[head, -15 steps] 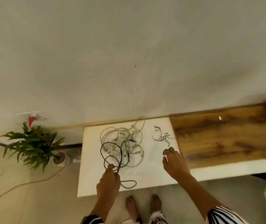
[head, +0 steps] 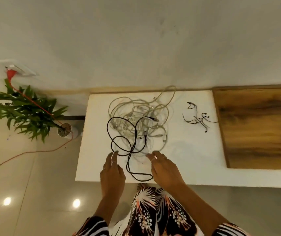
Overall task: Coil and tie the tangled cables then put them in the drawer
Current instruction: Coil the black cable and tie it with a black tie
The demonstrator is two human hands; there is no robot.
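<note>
Left hand point(head: 112, 171) is reaching over the near edge of the white bench point(head: 196, 154), grip spread, fingers straight, fingertips point(head: 115, 153) lying at the lower loop of the black cable point(head: 133, 145); actual contact is hard to tell. Right hand point(head: 164, 169) is also hovering with grip spread and relaxed, fingertips at the near edge of the tangle; whether it is touching a strand is unclear. Neither hand is pinching anything. Black cable is looping across the front of the white cables point(head: 141, 116), its tail curling toward the bench's near edge between the two hands. White cables are lying in a loose pile mid-bench, one strand arching past the back edge; individual cables and plugs are too knotted to separate. Small dark ties point(head: 198, 118) are lying well apart to the right, count unclear. Wooden panel point(head: 259, 126) beside the bench is getting cut off at the right edge. Potted plant point(head: 25, 113) is standing on the floor at left, an orange cord point(head: 17, 155) running off-frame.
</note>
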